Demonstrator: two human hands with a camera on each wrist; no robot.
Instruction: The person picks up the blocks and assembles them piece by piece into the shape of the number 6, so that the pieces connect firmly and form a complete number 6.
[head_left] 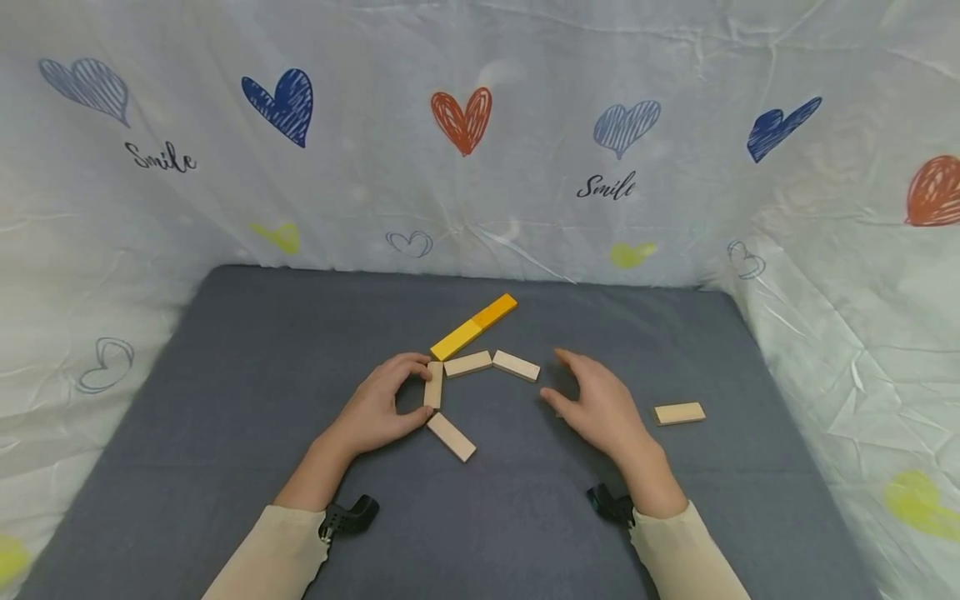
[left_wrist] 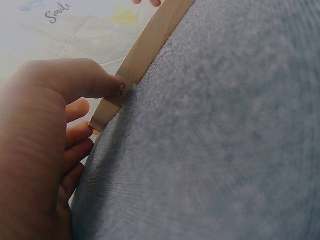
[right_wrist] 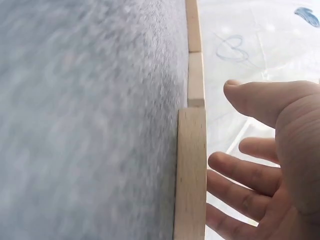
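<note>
Pale wooden block in the left hand, long axis near-to-far

Head view: left hand covers part of the gripped block; sleeves cut by bottom edge, red heart by right. Left wrist: long block runs off top; dark mark by thumb too small to read. Right wrist: near block cut at bottom, right hand at right; gray cloth blurry.
</note>
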